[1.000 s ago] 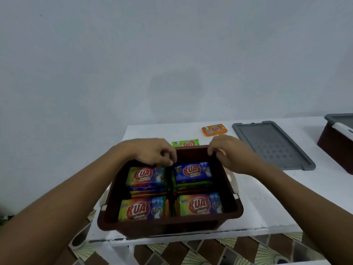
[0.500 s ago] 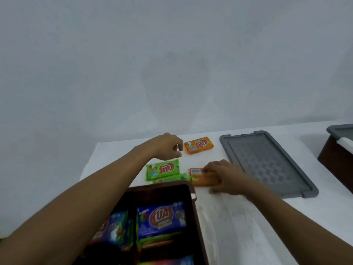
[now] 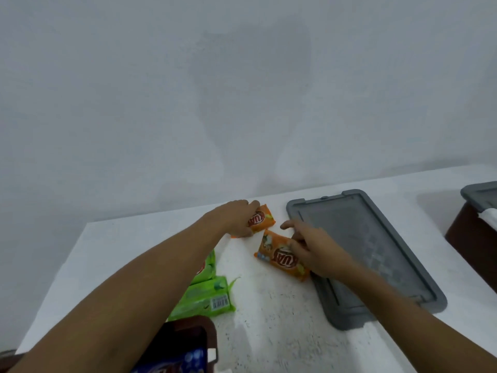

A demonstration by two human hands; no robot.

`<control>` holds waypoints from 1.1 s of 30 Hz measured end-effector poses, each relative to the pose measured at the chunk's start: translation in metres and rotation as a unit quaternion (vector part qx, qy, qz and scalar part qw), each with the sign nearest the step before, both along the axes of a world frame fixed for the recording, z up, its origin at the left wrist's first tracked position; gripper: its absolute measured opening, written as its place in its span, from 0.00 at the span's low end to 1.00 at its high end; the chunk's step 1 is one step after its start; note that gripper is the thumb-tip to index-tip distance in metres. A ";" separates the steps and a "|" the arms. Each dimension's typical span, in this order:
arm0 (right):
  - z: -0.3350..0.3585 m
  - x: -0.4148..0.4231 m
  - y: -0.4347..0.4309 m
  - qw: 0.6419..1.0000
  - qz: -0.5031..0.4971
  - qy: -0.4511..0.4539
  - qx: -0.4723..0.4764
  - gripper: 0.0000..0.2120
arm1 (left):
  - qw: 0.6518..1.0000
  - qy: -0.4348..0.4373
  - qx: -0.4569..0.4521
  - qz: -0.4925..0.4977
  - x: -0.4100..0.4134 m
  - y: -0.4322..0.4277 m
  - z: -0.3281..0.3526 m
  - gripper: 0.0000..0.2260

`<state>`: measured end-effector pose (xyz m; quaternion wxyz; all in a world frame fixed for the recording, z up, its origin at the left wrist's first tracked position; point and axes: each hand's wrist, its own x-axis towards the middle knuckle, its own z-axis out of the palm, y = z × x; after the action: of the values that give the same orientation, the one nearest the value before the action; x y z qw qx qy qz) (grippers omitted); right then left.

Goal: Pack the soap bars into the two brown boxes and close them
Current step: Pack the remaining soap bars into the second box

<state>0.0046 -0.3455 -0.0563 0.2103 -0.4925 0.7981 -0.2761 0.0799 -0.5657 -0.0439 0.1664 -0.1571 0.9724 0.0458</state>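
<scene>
Both hands were out over the white table [image 3: 269, 319], one orange bar each.

- Left hand [image 3: 236, 219]: fingers curled over the far orange soap bar [image 3: 265, 220], thumb under its near edge, gripping it. The bar lay near the back of the table. We could read only part of its red oval logo past the fingers.
- Right hand [image 3: 316, 251]: fingers closed round the right side of the near orange soap bar [image 3: 277, 255], index finger stretched out free. The logo read "KUAT", upside down to us. The bar sat just beside the grey lid [image 3: 376, 265]; we could not tell whether it was lifted off the table.
- Two green soap bars [image 3: 207, 298] lay left of centre, partly under the left forearm. The nearer one was turned so a white barcode label showed, digits too small to read.
- Nearest us, a corner of the open brown box [image 3: 212, 335], with a blue wrapper [image 3: 185, 360] inside; its print was blurred.
- The grey lid lay flat on the table, off any box.
- Far right, a second brown box [image 3: 470, 238] carried its own grey cover [image 3: 481, 193].
</scene>
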 end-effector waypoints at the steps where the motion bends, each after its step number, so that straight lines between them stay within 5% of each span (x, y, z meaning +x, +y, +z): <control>1: 0.001 -0.003 0.002 0.999 -0.018 -0.025 -0.011 0.15 | 1.000 -0.001 0.000 0.002 -0.003 0.002 0.000 0.39; 4: 0.007 -0.010 0.007 0.993 -0.041 -0.104 -0.028 0.21 | 1.000 -0.009 -0.001 0.028 -0.003 0.004 0.006 0.49; 7: 0.015 -0.011 0.007 0.981 -0.053 -0.186 -0.034 0.24 | 0.998 0.031 0.014 0.060 0.006 -0.001 0.021 0.41; 10: 0.022 -0.005 0.002 0.969 -0.060 -0.233 -0.052 0.22 | 0.981 0.099 0.123 0.112 0.027 -0.010 0.047 0.33; 14: 0.035 0.025 -0.005 0.931 -0.082 -0.334 -0.120 0.15 | 0.886 0.262 0.323 0.204 0.075 -0.015 0.084 0.18; 17: 0.050 0.056 -0.014 0.889 -0.121 -0.402 -0.183 0.11 | 0.821 0.350 0.387 0.230 0.119 -0.014 0.110 0.17; 19: 0.059 0.079 -0.017 0.886 -0.156 -0.376 -0.221 0.07 | 0.790 0.404 0.394 0.239 0.150 -0.012 0.122 0.16; 23: 0.080 0.128 -0.011 0.913 -0.218 -0.186 -0.291 0.15 | 0.775 0.480 0.328 0.249 0.220 -0.003 0.127 0.11; 27: 0.112 0.177 0.005 0.883 -0.195 -0.178 -0.389 0.18 | 0.738 0.528 0.322 0.272 0.291 0.009 0.126 0.16; 29: 0.122 0.197 0.012 0.891 -0.178 -0.192 -0.371 0.15 | 0.740 0.520 0.331 0.269 0.315 0.015 0.125 0.19; 33: 0.116 0.238 0.016 0.955 -0.134 -0.043 -0.260 0.11 | 0.756 0.489 0.346 0.263 0.356 0.034 0.118 0.09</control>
<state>0.2425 -0.3292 0.0595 0.0700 -0.4062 0.7480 -0.5202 0.4359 -0.5312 0.0738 -0.3072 -0.2950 0.7596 0.4916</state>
